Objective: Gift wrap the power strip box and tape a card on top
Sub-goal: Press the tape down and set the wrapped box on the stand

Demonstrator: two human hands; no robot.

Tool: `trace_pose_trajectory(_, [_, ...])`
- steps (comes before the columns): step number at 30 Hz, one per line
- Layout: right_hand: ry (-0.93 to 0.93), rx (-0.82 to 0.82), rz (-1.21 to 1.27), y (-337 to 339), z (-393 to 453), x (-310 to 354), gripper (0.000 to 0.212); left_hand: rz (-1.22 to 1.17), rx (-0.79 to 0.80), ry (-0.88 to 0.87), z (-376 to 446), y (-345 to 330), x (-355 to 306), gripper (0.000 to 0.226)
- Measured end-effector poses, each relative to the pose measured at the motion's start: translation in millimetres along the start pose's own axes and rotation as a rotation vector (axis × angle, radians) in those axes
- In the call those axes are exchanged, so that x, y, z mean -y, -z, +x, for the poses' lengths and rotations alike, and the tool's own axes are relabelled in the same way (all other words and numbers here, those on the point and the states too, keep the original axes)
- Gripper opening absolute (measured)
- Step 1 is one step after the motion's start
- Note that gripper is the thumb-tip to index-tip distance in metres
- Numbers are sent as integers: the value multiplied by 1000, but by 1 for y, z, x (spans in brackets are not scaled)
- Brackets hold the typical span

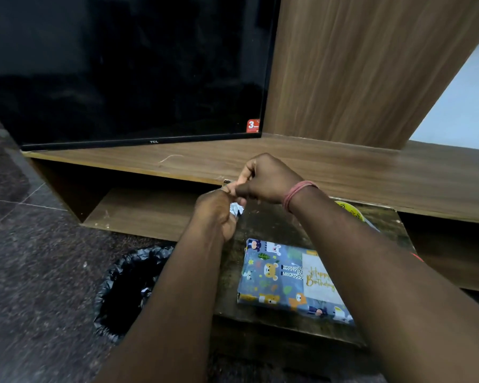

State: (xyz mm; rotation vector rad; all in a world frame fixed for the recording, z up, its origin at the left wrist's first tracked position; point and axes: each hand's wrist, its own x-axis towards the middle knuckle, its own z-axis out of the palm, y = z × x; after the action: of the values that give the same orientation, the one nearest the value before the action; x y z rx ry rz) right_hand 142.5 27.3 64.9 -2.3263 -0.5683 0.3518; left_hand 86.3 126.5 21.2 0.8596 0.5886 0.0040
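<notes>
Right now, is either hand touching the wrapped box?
No, both the left hand and right hand are raised beyond the box, pinching something small.

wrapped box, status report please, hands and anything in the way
Left hand grips crumpled paper scrap; right hand pinches something small beside it. Wrapped box on low table, card on top. Right forearm crosses over it.

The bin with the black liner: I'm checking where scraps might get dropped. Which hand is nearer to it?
Left. The left hand is raised above and just right of the bin, holding crumpled paper. The right hand is higher and farther right.
</notes>
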Motion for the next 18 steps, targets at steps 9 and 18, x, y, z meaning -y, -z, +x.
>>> trace_pose_trajectory(9, [-206,240,642,6,13,5,31,-107,33,-113,-3,12,-18,14])
trace_pose_trajectory(18, [-276,483,820,10,27,9,9,-212,112,-6,-7,30,-34,19])
